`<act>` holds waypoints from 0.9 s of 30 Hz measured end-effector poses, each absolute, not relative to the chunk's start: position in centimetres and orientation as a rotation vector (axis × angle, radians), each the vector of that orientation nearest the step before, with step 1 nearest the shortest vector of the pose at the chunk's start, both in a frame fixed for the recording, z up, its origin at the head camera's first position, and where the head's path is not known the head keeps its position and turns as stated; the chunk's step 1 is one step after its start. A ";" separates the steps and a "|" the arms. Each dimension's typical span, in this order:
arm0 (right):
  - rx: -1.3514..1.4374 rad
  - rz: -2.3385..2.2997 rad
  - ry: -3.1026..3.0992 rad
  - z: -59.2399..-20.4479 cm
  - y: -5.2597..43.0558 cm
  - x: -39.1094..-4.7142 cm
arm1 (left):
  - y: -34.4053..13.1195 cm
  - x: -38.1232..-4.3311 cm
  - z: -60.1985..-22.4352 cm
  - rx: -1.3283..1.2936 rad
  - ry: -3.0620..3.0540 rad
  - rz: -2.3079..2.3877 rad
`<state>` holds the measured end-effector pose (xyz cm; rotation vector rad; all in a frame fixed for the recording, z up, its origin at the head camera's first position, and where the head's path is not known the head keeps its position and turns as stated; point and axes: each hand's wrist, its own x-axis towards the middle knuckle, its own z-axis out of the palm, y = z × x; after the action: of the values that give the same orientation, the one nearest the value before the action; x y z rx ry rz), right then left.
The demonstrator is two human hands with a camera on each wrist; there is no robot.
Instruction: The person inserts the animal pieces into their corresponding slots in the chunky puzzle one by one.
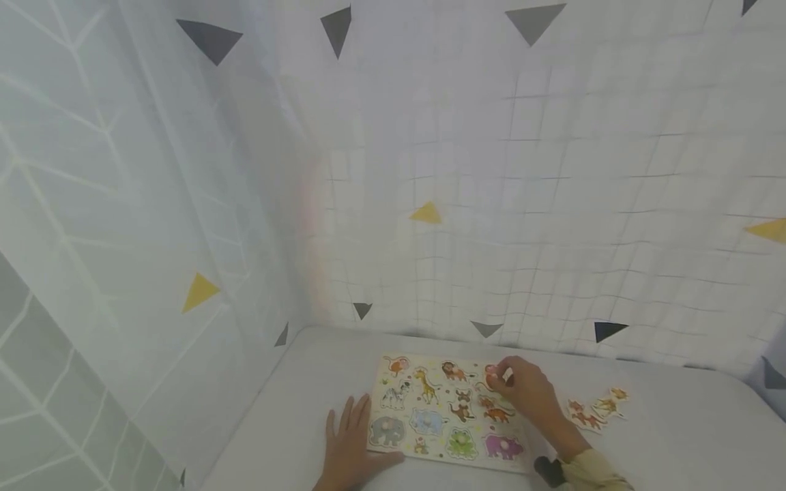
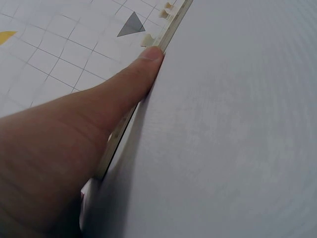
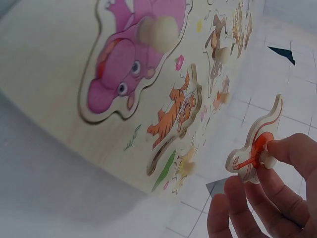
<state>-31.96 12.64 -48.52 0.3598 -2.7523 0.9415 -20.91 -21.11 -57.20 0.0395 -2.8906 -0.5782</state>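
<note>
My right hand [image 1: 527, 391] pinches a puzzle piece [image 3: 257, 146] by its round knob, between thumb and index finger; the other fingers curl loosely beneath. The piece is thin wood with an orange-red, long-tailed animal. It hangs above the top right of the wooden animal puzzle board [image 1: 451, 455]. In the right wrist view, a sunken tiger picture [image 3: 173, 111] shows without a knob, beside the purple hippo piece [image 3: 133, 59]. My left hand [image 1: 350, 447] lies spread at the board's lower left corner. Its straight thumb [image 2: 133, 74] presses along the front edge.
Two loose animal pieces lie right of the board, a reddish one [image 1: 585, 416] and a yellowish one [image 1: 609, 404]. Patterned cloth walls [image 1: 467, 266] rise behind and to the left of the white surface [image 1: 295, 395]. A dark wrist strap [image 1: 548, 470] sits by the right sleeve.
</note>
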 end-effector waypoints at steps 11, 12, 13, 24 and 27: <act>0.494 0.913 -2.671 -48.0 9.9 -32.9 | -21.1 -20.9 -57.0 0.042 -2.902 -0.591; 0.513 0.917 -2.661 -48.0 9.6 -33.0 | -21.1 -20.9 -56.9 0.041 -2.903 -0.585; 0.531 0.918 -2.650 -48.0 9.3 -33.1 | -21.1 -20.9 -56.9 0.038 -2.902 -0.583; 0.593 1.065 -2.639 -47.4 5.6 -34.7 | -21.2 -20.9 -56.8 0.046 -2.905 -0.581; 0.618 1.109 -2.649 -47.5 4.6 -34.9 | -21.2 -21.0 -57.2 0.040 -2.916 -0.600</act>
<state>-34.94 4.59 -47.54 0.6184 -2.6491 1.1088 -20.99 -21.23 -57.21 0.0398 -2.9161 -0.6004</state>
